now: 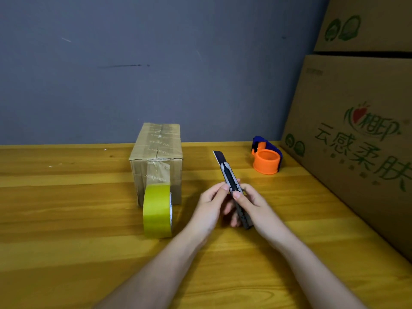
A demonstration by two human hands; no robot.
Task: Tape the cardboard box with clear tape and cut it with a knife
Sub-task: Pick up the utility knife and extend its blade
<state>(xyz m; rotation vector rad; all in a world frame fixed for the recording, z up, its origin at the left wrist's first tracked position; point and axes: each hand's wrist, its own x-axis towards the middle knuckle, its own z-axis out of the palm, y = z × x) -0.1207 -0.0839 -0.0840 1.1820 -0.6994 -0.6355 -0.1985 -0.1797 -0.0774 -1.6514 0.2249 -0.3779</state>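
On a yellow-brown wooden table [66, 208] set against a grey-blue wall [156, 63], two bare forearms reach in from the bottom edge and meet near the middle. Both hands grip a grey and black utility knife [231, 188]: the left hand [211, 204] closes its thumb and fingers around the left side of the handle, and the right hand [252, 201] wraps the handle from the right, thumb pressed on top near the slider. The knife is raised above the tabletop and points away from the person, tilted slightly left, with its dark blade [218, 157] extended. To the left of the hands, a small brown cardboard box [156, 157] stands on the table, its top seam covered with wrinkled clear tape that runs down the near face. A roll of clear yellowish packing tape [157, 211] stands on edge just in front of the box, a strip of tape running up from it onto the box's near face. Beyond the hands to the right, near the wall, sits an orange and blue plastic tape dispenser [266, 158]. Large cardboard cartons [356, 130] printed with green characters are stacked along the table's right side.
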